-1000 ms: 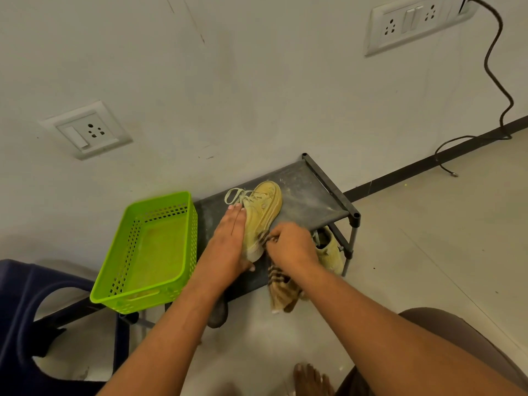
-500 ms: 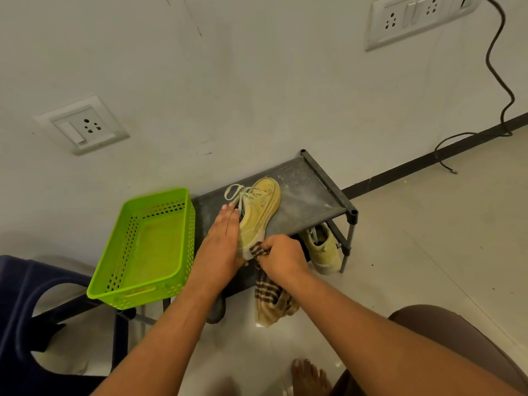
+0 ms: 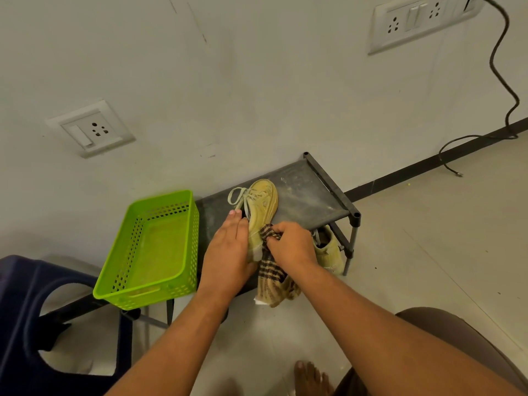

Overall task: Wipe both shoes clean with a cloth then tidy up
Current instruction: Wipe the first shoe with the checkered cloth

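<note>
— So where do the hands sit, seen from the head camera?
— Both meet at the near end of the tan shoe [image 3: 262, 205], which lies on the top shelf of the dark rack [image 3: 308, 195] with its toe pointing away from the person. The left hand [image 3: 228, 250] lies flat along the shoe's left side, fingers straight and together, fingertips near the laces.
— And the other one?
— The right hand [image 3: 291, 247] has its fingers curled round a bunched checked cloth [image 3: 271, 278] and presses it against the shoe's heel end, just beside the left hand. The rest of the cloth hangs below the right wrist, over the rack's front edge.
— Where is the other shoe?
— The second shoe [image 3: 328, 252] sits on the lower shelf, just right of the right hand and partly hidden by it. A green basket [image 3: 148, 295] stands just left of the left hand.
</note>
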